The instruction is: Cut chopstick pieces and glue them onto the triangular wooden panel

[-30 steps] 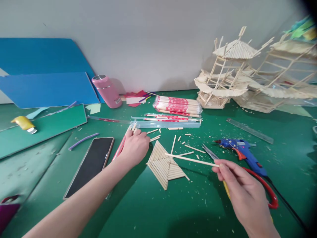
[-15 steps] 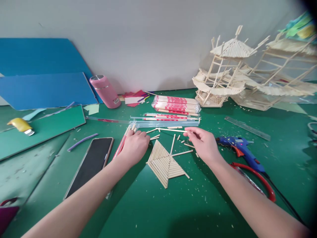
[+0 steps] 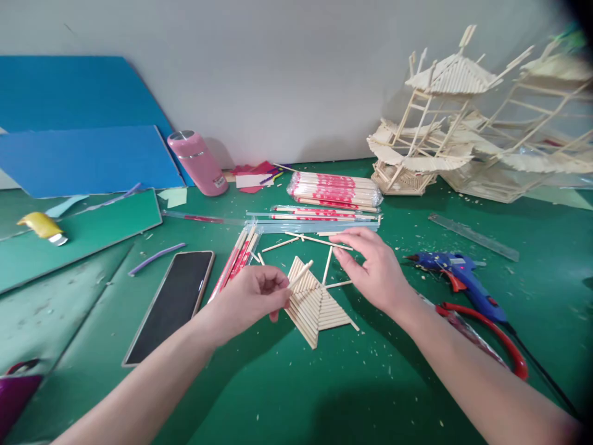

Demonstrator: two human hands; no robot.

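- Head view: your left hand (image 3: 250,300) pinches a short stick (image 3: 303,274) between thumb and finger, tilted up over the left part of the slatted stick panel (image 3: 308,312).
- Panel lies flat mid-bench (image 3: 259,395), between your forearms; two loose sticks poke out from its top corner.
- Your right hand (image 3: 377,266): thumb and index spread around the end of a long thin stick (image 3: 310,240) beyond the panel. Contact is hard to judge at this angle.
- Step in hand, my read: sorting single sticks beside the panel, short one picked.
- Next move calls for a steady left grip and clearance over the slats.
- Glue gun (image 3: 456,275) sits right, untouched; wrapped sticks (image 3: 238,259) just beyond your left hand.
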